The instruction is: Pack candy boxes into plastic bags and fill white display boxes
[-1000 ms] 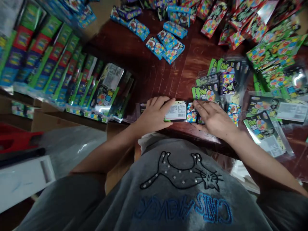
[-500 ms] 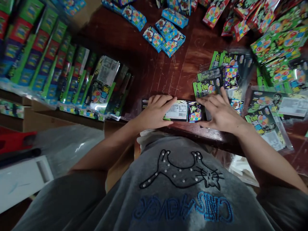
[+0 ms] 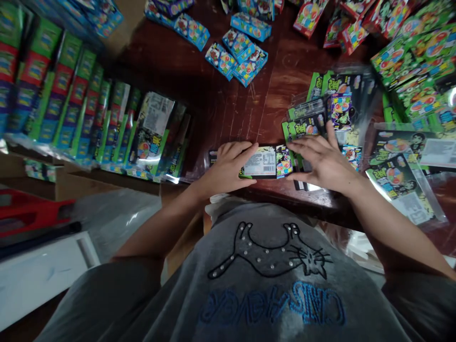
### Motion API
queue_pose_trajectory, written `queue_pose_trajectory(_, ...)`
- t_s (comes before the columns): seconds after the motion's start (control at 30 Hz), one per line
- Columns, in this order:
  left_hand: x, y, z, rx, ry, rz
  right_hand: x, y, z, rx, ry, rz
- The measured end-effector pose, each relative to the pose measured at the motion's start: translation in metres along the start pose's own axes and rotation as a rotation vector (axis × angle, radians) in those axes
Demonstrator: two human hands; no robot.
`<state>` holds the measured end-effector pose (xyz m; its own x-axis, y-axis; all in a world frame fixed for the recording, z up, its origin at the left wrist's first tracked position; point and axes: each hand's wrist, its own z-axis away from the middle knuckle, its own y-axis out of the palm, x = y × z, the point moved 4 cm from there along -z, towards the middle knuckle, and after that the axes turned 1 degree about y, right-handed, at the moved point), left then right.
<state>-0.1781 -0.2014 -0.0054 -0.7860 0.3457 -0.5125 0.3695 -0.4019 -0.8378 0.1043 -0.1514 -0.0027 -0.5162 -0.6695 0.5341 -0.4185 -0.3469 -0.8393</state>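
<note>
Near the table's front edge, my left hand [image 3: 230, 166] grips a flat black package [image 3: 261, 162] with a pale printed label, thumb below and fingers along the top. Against the right end of this package is a small printed box [image 3: 284, 161]. My right hand [image 3: 318, 164] holds that box at its right side, thumb at the lower corner and fingertips at the upper. Under and behind the right hand lie black-and-green packages [image 3: 306, 126], partly hidden. A purple box [image 3: 341, 111] rests on them, and a blue box [image 3: 352, 156] sits just right of the hand.
Filled packages [image 3: 67, 95] stand in a row at the left, above a cardboard carton [image 3: 89, 185]. Blue boxes [image 3: 249, 64], red boxes [image 3: 309, 16] and green boxes [image 3: 420, 57] lie across the back. Clear-edged packages [image 3: 399, 185] lie at the right.
The small box has moved slightly left against the package's end and shows a paler side. My right hand has shifted left with it. The left hand keeps its grip.
</note>
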Motion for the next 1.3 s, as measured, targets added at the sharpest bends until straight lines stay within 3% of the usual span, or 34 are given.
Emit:
queue_pose_trajectory(0.13,0.004,-0.003,0.000,0.023,-0.028,0.016,-0.004,-0.010,0.008,-0.033,0.028,0.005)
queue_pose_trajectory(0.3,-0.001,-0.002,-0.002,0.037,-0.007,0.035,-0.002,-0.015,0.006,0.104,-0.053,-0.052)
queue_pose_trajectory(0.47,-0.004,-0.004,0.000,-0.037,-0.042,-0.005,0.000,-0.027,0.004,-0.189,0.127,0.097)
queue_pose_trajectory(0.53,-0.003,-0.006,0.002,-0.068,-0.041,-0.032,0.004,-0.024,0.005,-0.204,0.148,0.109)
queue_pose_trajectory(0.67,0.002,-0.016,0.006,-0.105,-0.031,-0.067,0.011,-0.014,0.005,-0.095,0.062,0.012)
queue_pose_trajectory(0.83,-0.002,-0.026,0.007,-0.082,0.068,-0.035,0.008,-0.018,0.000,-0.192,0.112,-0.014)
queue_pose_trajectory(1.17,0.003,-0.014,0.000,-0.107,-0.086,-0.056,0.020,0.003,-0.003,-0.159,-0.005,-0.055)
queue_pose_trajectory(1.3,0.005,-0.014,-0.005,-0.115,-0.078,-0.051,0.016,0.003,-0.006,-0.203,0.061,-0.070)
